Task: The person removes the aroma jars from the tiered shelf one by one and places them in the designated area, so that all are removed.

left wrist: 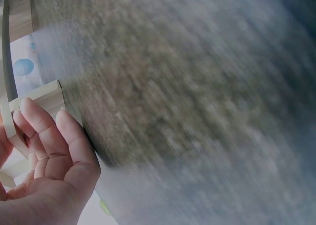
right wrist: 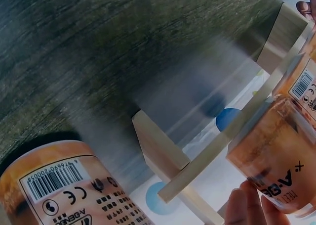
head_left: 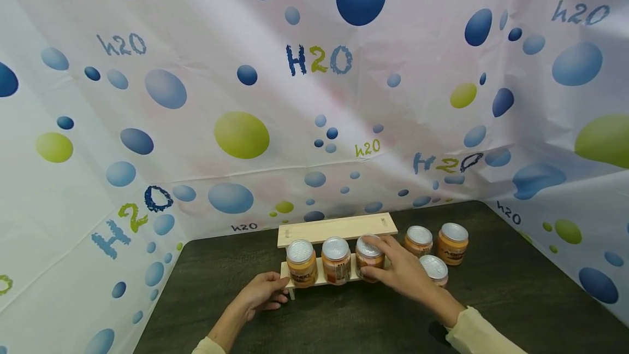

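A light wooden two-step stand bears a row of three orange jars with silver lids on its lower step (head_left: 320, 278). My left hand (head_left: 265, 291) grips that step's left end, thumb on top and fingers beneath; in the left wrist view the fingers (left wrist: 47, 136) curl up under the board. My right hand (head_left: 404, 271) holds the rightmost jar (head_left: 367, 262), thumb at its front and fingers over the lid's right side. In the right wrist view this jar (right wrist: 269, 156) stands at the board's edge, fingertips against it. Left of it are the middle jar (head_left: 336, 262) and the left jar (head_left: 302, 264).
The stand's upper step (head_left: 339, 229) rises behind the row. On the dark table (head_left: 236, 255), right of the stand, are three more jars: one at the back (head_left: 419, 240), one farther right (head_left: 452, 245), one nearer (head_left: 435, 270), partly behind my right wrist. A patterned sheet (head_left: 196, 135) surrounds the table.
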{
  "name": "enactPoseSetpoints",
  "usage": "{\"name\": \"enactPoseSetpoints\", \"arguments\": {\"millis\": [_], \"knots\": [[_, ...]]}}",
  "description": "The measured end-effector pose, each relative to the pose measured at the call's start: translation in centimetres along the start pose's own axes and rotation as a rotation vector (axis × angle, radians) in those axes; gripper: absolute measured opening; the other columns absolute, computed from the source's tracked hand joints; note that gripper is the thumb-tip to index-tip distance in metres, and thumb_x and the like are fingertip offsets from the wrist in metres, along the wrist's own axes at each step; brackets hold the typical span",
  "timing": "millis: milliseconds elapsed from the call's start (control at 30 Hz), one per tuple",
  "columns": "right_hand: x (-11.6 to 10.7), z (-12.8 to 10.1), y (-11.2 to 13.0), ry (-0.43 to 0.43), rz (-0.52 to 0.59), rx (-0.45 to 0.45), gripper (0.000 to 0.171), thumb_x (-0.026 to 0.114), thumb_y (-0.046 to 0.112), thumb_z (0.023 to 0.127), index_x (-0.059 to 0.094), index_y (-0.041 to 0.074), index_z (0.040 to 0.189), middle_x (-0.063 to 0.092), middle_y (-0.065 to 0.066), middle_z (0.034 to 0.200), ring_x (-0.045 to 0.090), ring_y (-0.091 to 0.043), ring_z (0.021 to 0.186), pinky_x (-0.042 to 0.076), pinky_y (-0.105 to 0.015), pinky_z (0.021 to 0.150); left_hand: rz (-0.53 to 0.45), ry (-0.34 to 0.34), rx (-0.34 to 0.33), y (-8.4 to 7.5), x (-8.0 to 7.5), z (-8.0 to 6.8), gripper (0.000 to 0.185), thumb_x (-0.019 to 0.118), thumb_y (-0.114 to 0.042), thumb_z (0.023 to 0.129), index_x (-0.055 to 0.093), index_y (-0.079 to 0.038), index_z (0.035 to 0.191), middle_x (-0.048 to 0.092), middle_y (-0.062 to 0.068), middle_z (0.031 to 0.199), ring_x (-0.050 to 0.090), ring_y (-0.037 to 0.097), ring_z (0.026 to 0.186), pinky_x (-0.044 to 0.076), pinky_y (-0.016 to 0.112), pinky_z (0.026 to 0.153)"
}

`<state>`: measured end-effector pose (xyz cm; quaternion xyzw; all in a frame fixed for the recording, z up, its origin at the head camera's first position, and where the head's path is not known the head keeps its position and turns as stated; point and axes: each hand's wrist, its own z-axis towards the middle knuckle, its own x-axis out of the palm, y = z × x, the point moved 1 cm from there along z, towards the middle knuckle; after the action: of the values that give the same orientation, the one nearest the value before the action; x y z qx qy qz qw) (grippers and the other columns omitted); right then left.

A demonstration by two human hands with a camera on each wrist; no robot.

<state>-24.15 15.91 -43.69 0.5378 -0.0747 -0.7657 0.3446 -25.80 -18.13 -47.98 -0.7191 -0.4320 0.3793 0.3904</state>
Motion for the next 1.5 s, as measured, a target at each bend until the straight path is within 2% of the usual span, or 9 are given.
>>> {"name": "enactPoseSetpoints", "arguments": {"millis": [267, 500, 667, 900, 1133, 1333, 1500], "knots": [[0.3, -0.1, 0.0, 0.001, 0.021, 0.015, 0.063, 0.066, 0.053, 0.077, 0.043, 0.037, 0.133, 0.049, 0.007, 0.118, 0.047, 0.0, 0.062, 0.037, -0.018, 0.051, -0.003, 0.003, 0.005, -0.1, 0.1, 0.0, 0.041, 0.057, -0.041, 0.088, 0.054, -0.005, 0.107, 0.061, 0.004, 0.089, 0.062, 0.01, 0.07, 0.054, 0.029, 0.066], [0.4, 0.0, 0.2, 0.013, 0.034, 0.027, 0.063, 0.067, 0.05, 0.078, 0.042, 0.037, 0.134, 0.048, 0.003, 0.122, 0.055, -0.006, 0.077, 0.041, -0.02, 0.057, -0.002, 0.0, -0.009, -0.1, 0.0, -0.2, 0.04, 0.057, -0.041, 0.088, 0.054, -0.005, 0.107, 0.061, 0.004, 0.088, 0.062, 0.01, 0.07, 0.054, 0.028, 0.066], [0.4, 0.0, 0.3, 0.024, 0.039, 0.038, 0.063, 0.068, 0.048, 0.078, 0.042, 0.036, 0.134, 0.047, 0.003, 0.123, 0.055, -0.005, 0.082, 0.043, -0.022, 0.059, -0.004, -0.005, -0.017, -0.1, 0.0, -0.1, 0.041, 0.057, -0.041, 0.088, 0.053, -0.005, 0.108, 0.061, 0.004, 0.088, 0.062, 0.01, 0.07, 0.054, 0.028, 0.066], [0.2, 0.1, 0.3, 0.019, 0.014, 0.035, 0.062, 0.067, 0.05, 0.078, 0.042, 0.038, 0.133, 0.048, 0.004, 0.123, 0.053, -0.005, 0.081, 0.041, -0.022, 0.058, -0.011, 0.002, -0.018, 0.1, 0.0, 0.1, 0.04, 0.056, -0.04, 0.089, 0.053, -0.005, 0.108, 0.061, 0.003, 0.088, 0.062, 0.011, 0.072, 0.054, 0.03, 0.068], [-0.4, 0.1, 0.5, 0.025, 0.019, 0.04, 0.063, 0.066, 0.052, 0.077, 0.043, 0.036, 0.133, 0.05, 0.006, 0.12, 0.052, -0.003, 0.071, 0.039, -0.02, 0.054, -0.007, 0.002, -0.013, 0.1, 0.0, 0.0, 0.041, 0.056, -0.041, 0.089, 0.053, -0.005, 0.109, 0.061, 0.004, 0.088, 0.062, 0.011, 0.072, 0.054, 0.03, 0.068], [-1.2, 0.0, 0.9, 0.033, 0.002, 0.05, 0.062, 0.064, 0.057, 0.076, 0.04, 0.044, 0.132, 0.052, 0.004, 0.118, 0.05, -0.003, 0.068, 0.038, -0.021, 0.054, -0.007, -0.002, -0.019, -0.1, 0.0, -0.3, 0.041, 0.057, -0.041, 0.088, 0.053, -0.005, 0.107, 0.061, 0.004, 0.089, 0.062, 0.012, 0.073, 0.054, 0.03, 0.068], [-2.1, -0.1, 1.2, 0.025, 0.019, 0.043, 0.062, 0.066, 0.053, 0.077, 0.036, 0.049, 0.131, 0.051, 0.005, 0.121, 0.053, -0.005, 0.074, 0.039, -0.022, 0.055, -0.008, 0.003, -0.016, -0.2, 0.0, -0.2, 0.04, 0.057, -0.042, 0.088, 0.053, -0.006, 0.106, 0.061, 0.004, 0.089, 0.062, 0.011, 0.072, 0.054, 0.029, 0.067]]}}
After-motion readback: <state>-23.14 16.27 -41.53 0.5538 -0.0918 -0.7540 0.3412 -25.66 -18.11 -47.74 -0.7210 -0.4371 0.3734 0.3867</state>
